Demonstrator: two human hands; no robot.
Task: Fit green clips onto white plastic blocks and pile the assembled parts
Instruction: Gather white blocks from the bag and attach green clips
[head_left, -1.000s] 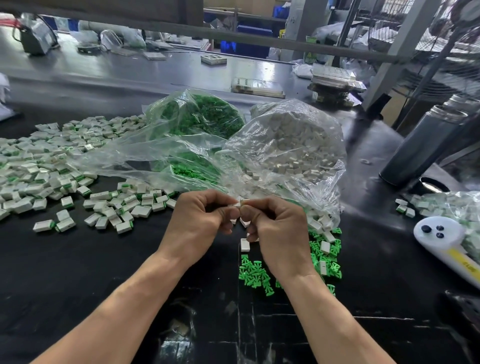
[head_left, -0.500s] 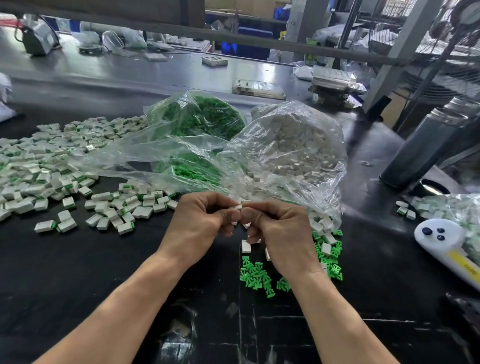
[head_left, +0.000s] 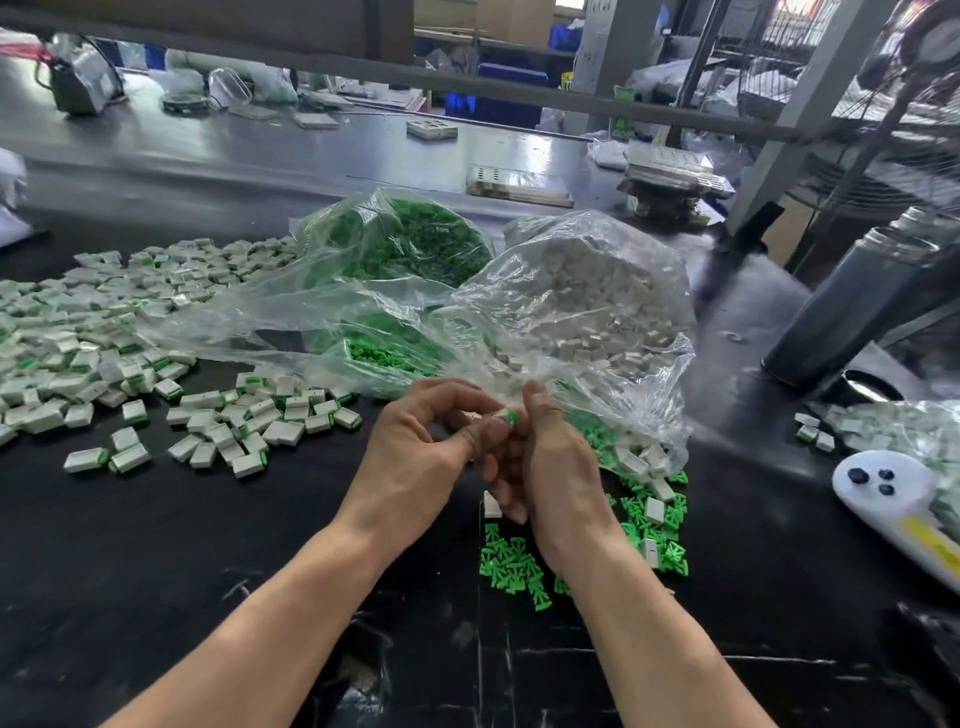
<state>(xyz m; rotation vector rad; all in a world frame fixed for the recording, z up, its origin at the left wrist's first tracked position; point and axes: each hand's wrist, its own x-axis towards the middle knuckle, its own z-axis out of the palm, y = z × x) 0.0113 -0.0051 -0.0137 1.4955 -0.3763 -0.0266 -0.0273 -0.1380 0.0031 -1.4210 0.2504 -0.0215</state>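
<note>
Block (head_left: 500, 417), now clip-end exposed, between fingers (head_left: 485, 432).

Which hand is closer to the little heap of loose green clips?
Right. The right hand sits just above the loose green clips; the left hand is farther off, up and to their left.

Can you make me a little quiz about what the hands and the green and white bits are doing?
1. True or false: the finished pile lies on the person's left.
2. What do the left hand and right hand hold between them? A: a bottle. B: a white block with a green clip. C: a remote.
3. Fill in: the loose clips lie on the black ____.

Key
1. True.
2. B: the block shows green at its end.
3. Table.
</note>
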